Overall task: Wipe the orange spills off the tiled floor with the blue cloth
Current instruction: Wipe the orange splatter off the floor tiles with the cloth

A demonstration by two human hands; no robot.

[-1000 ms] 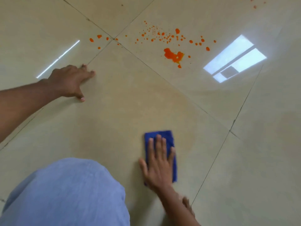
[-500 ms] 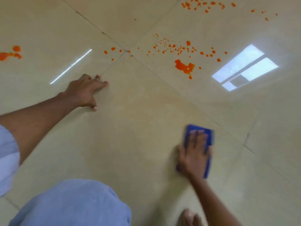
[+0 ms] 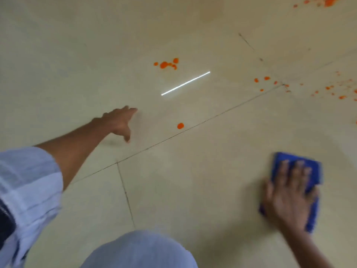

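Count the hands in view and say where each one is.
2. The left hand reaches out over the beige tiled floor; the right hand presses flat on the blue cloth, lower right.

Tiled floor [image 3: 202, 171] glossy, smooth; blue cloth [image 3: 295, 161] soft fabric; sleeve [image 3: 29, 180] thin cloth.

No lettering, labels or numbers can be read anywhere on the floor [image 3: 193, 180]; the picture is somewhat blurred.
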